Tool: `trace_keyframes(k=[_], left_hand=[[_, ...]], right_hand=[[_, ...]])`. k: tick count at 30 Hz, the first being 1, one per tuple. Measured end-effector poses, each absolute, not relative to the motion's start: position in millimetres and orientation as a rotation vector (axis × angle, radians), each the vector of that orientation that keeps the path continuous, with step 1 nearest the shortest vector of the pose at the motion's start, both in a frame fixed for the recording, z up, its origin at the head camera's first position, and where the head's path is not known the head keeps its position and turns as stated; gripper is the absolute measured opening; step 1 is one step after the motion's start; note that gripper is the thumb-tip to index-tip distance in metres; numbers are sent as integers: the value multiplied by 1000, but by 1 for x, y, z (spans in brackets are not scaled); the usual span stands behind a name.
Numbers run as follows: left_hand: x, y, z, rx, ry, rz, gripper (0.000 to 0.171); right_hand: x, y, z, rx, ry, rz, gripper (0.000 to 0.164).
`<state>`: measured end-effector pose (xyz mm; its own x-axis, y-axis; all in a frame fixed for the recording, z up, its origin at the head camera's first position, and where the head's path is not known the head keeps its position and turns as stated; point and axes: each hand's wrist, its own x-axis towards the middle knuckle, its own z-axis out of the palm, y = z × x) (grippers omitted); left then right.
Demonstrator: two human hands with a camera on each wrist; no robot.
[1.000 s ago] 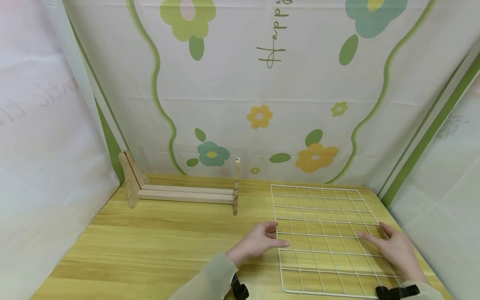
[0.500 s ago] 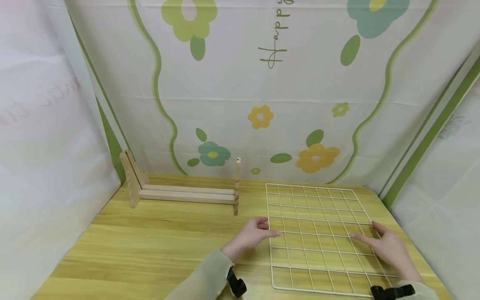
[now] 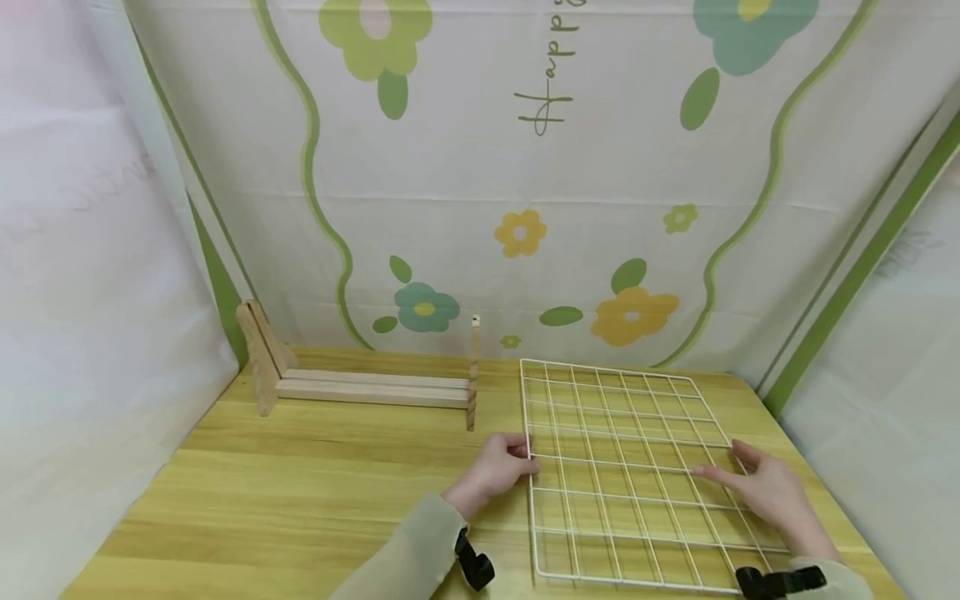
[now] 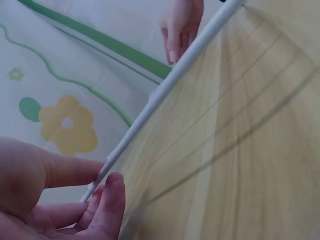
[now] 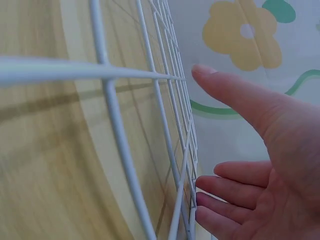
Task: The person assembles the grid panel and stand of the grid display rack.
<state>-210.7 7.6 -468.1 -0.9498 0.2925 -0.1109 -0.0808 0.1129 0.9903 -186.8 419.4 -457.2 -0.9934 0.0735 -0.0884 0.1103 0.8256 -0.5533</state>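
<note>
A white wire grid panel (image 3: pixel 617 464) lies over the right part of the table, its left edge lifted off the wood and casting a shadow in the left wrist view. My left hand (image 3: pixel 495 468) pinches that left edge between thumb and fingers. At the opposite edge is my right hand (image 3: pixel 768 493), its thumb stretched out above the grid. In the right wrist view, the fingers (image 5: pixel 227 192) of this hand are at the grid's edge, while the thumb (image 5: pixel 235 92) stands apart from the wires.
A pale wooden stand (image 3: pixel 375 392), with two uprights joined by rails, is at the back left of the wooden table (image 3: pixel 300 492). Flower-printed cloth (image 3: pixel 450 167) hangs behind, with more white cloth at both sides.
The grid has shifted left with both hands, and its left edge has risen. My left thumb, earlier stretched over the wires, has drawn back to the edge.
</note>
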Motion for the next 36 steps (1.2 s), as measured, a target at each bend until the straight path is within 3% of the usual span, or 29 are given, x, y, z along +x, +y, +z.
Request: trace_keyframes(k=[6,13,23,36], left_hand=[[-214,3,-468,185,2057,1973,48],[-216,-3,-469,196,2104,1980,47],[-220,-11,-465,206,2134,2012,48],[-224,-13,-461,210,2171,2042,47]], right_hand=[[-184,421,-456,134,2905,-1017,101],[-184,436,-457,229,2888,-1040,94],[-180,448,-449,336,3085,-1027,59],[-179,447,-448,288,3092,-1216,50]])
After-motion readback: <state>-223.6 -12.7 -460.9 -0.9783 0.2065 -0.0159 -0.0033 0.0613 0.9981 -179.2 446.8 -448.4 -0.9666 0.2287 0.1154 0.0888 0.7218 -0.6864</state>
